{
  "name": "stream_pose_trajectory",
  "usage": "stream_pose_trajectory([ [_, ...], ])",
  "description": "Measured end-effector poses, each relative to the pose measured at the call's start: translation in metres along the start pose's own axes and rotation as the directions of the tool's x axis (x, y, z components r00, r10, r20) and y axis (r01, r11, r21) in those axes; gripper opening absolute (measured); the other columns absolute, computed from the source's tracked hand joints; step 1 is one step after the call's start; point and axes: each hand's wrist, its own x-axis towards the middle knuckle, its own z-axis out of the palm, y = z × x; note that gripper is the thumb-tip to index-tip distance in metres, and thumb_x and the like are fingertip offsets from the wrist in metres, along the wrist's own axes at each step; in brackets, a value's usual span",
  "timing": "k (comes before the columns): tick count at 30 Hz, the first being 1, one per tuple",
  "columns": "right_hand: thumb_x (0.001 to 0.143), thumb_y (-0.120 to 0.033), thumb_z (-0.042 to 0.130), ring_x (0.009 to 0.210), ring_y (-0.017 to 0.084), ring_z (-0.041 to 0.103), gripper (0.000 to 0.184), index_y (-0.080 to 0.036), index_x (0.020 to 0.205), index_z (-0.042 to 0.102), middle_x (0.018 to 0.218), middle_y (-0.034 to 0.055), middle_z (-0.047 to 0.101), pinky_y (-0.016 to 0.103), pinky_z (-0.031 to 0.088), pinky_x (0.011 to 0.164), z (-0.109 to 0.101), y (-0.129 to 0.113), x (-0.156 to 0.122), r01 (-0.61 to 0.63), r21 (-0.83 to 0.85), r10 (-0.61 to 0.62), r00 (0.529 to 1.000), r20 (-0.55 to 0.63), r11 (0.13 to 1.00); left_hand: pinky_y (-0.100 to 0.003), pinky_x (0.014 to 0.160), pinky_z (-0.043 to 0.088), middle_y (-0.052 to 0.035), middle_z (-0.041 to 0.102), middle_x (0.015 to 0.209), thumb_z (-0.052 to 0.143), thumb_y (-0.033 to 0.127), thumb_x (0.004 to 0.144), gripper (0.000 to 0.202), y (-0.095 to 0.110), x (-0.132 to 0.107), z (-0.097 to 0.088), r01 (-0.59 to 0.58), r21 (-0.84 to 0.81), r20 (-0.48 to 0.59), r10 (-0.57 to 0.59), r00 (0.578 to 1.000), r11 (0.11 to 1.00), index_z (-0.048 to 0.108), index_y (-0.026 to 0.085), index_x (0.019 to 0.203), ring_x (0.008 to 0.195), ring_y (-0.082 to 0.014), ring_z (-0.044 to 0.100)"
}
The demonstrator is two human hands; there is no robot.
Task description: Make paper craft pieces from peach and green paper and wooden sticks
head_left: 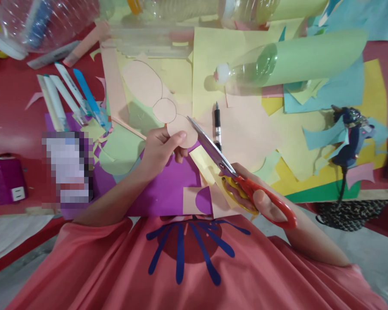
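A pale pink paper piece (164, 110) with pencilled oval and round outlines is pinched at its lower end by my left hand (164, 144). Part of its edge there is cut round. My right hand (245, 189) grips a pair of scissors (223, 165) with one red and one yellow handle. The blades point up and left, and their tips meet the paper's right edge beside a drawn line. They look nearly closed. Just right of the blades lies a black and clear pen (217, 122). Beneath my hands is purple paper (168, 185).
Several markers (69, 92) and a phone-like item (67, 168) with a blurred screen lie left. A green-wrapped plastic bottle (297, 60) rests at the upper right, a clear bottle (61, 26) at the upper left. A dark glue gun (349, 137) with a cord lies among paper scraps.
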Motion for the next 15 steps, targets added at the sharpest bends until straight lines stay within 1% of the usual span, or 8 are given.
stream_pose_trajectory([
  [2, 0.074, -0.086, 0.041, 0.056, 0.01, 0.034, 0.073, -0.026, 0.113, 0.05, 0.071, -0.0027, 0.04, 0.021, 0.032, 0.045, -0.0009, 0.0002, 0.0016, -0.009, 0.061, 0.012, 0.999, -0.048, 0.998, -0.016, 0.029, 0.03, 0.0012, 0.06, 0.047, 0.061, 0.036, 0.081, 0.031, -0.0003, 0.0002, -0.0003, 0.0, 0.009, 0.009, 0.0, 1.0, 1.0, 0.06, 0.016, 0.057, 0.033, -0.006, 0.049],
  [5, 0.073, -0.086, 0.045, 0.054, 0.007, 0.031, 0.073, -0.022, 0.107, 0.05, 0.072, -0.0029, 0.042, 0.019, 0.025, 0.041, -0.0018, 0.0024, 0.003, -0.024, 0.12, 0.027, 0.999, -0.024, 0.993, -0.016, 0.029, 0.03, 0.0012, 0.06, 0.048, 0.061, 0.038, 0.081, 0.033, -0.0014, 0.0007, -0.0005, 0.008, 0.016, 0.014, -0.008, 1.0, 1.0, 0.059, 0.016, 0.057, 0.033, -0.0064, 0.05],
  [9, 0.075, -0.084, 0.045, 0.057, 0.009, 0.034, 0.072, -0.023, 0.111, 0.052, 0.07, -0.0025, 0.043, 0.02, 0.027, 0.042, -0.0011, 0.0041, 0.0019, 0.0, 0.1, 0.007, 0.998, -0.064, 0.995, -0.017, 0.03, 0.031, 0.0023, 0.061, 0.048, 0.061, 0.04, 0.083, 0.032, -0.0031, 0.0018, 0.0001, 0.007, -0.009, 0.018, -0.007, 1.0, 1.0, 0.058, 0.017, 0.062, 0.034, -0.0068, 0.051],
  [12, 0.079, -0.082, 0.042, 0.056, 0.011, 0.034, 0.067, -0.026, 0.114, 0.052, 0.069, -0.0024, 0.043, 0.023, 0.029, 0.044, -0.0011, 0.0001, -0.0006, 0.01, 0.086, -0.005, 0.999, -0.052, 0.996, -0.017, 0.03, 0.032, 0.0021, 0.06, 0.047, 0.06, 0.043, 0.084, 0.035, -0.002, 0.0016, 0.0012, 0.013, 0.003, -0.006, -0.013, 1.0, 1.0, 0.057, 0.017, 0.061, 0.034, -0.007, 0.051],
  [15, 0.082, -0.081, 0.037, 0.058, 0.012, 0.036, 0.065, -0.027, 0.115, 0.052, 0.073, -0.0008, 0.045, 0.026, 0.035, 0.049, -0.0042, -0.0051, -0.004, -0.018, 0.063, 0.02, 0.999, -0.032, 0.998, -0.017, 0.029, 0.031, 0.0013, 0.061, 0.048, 0.063, 0.04, 0.081, 0.032, 0.002, -0.0005, 0.003, 0.051, 0.04, -0.005, -0.051, 0.999, 0.998, 0.058, 0.016, 0.059, 0.033, -0.0065, 0.05],
])
